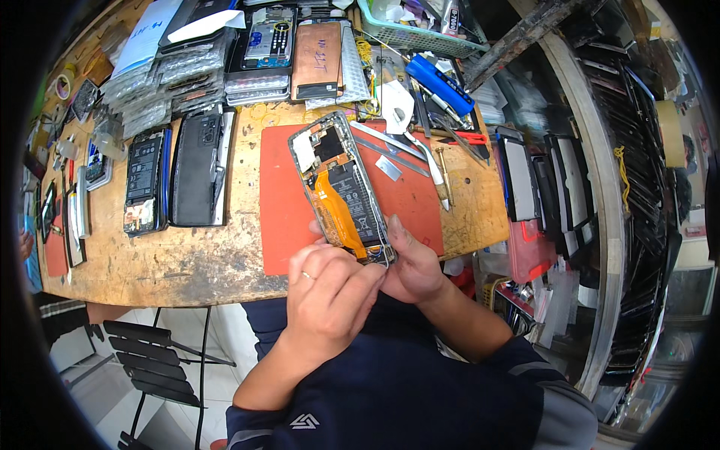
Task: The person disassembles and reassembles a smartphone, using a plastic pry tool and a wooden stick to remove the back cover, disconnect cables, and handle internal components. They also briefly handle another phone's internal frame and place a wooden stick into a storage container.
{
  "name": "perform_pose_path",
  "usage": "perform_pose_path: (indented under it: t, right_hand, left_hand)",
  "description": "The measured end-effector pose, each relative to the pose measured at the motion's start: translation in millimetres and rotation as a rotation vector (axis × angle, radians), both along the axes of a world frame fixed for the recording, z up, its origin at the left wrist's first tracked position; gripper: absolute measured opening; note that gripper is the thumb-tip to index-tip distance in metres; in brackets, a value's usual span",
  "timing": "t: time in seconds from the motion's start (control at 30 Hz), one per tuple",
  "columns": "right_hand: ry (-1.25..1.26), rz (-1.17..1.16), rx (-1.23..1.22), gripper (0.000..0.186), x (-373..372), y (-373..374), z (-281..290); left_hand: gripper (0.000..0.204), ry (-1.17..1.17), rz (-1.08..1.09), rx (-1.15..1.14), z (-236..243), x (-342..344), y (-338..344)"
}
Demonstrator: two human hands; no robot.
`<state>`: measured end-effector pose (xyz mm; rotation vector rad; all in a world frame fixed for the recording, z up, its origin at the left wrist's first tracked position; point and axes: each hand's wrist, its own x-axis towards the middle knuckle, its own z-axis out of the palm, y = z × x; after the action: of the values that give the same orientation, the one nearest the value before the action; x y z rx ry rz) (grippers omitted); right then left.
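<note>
An opened phone, showing its battery and an orange flex cable, is held tilted above the orange-red mat. My right hand grips its lower right side, thumb along the edge. My left hand is closed over the phone's bottom end, fingertips pinched near a thin white wire; what they hold I cannot make out. Behind the phone lie metal blades and white-handled tweezers.
Two phones lie left of the mat on the worn wooden table. Stacked parts, a green basket and a blue tool sit behind. A folding chair stands lower left; another person's hand shows at far left.
</note>
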<state>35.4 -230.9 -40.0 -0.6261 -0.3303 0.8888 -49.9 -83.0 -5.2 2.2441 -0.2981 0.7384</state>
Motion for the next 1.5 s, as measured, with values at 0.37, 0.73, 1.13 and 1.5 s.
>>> perform_pose_path:
  t: [0.37, 0.73, 1.13, 1.5]
  right_hand:
    - [0.049, -0.002, 0.011, 0.07, 1.5, -3.9, 1.4]
    - [-0.114, -0.058, -0.161, 0.075, 11.0, -17.3, 16.6]
    - [-0.621, -0.329, -0.467, 0.07, 16.3, -25.5, 29.2]
    - [-1.647, -0.389, -1.055, 0.076, -13.1, 6.0, 22.7]
  left_hand:
    - [0.027, 0.022, -0.03, 0.054, -12.6, -20.4, -7.9]
    - [0.024, 0.158, 0.18, -0.023, -16.1, -35.6, 35.0]
    - [0.006, 0.097, 0.337, -0.035, -21.0, -36.7, 51.8]
    - [0.004, 0.057, 0.393, -0.026, -24.1, -37.1, 59.2]
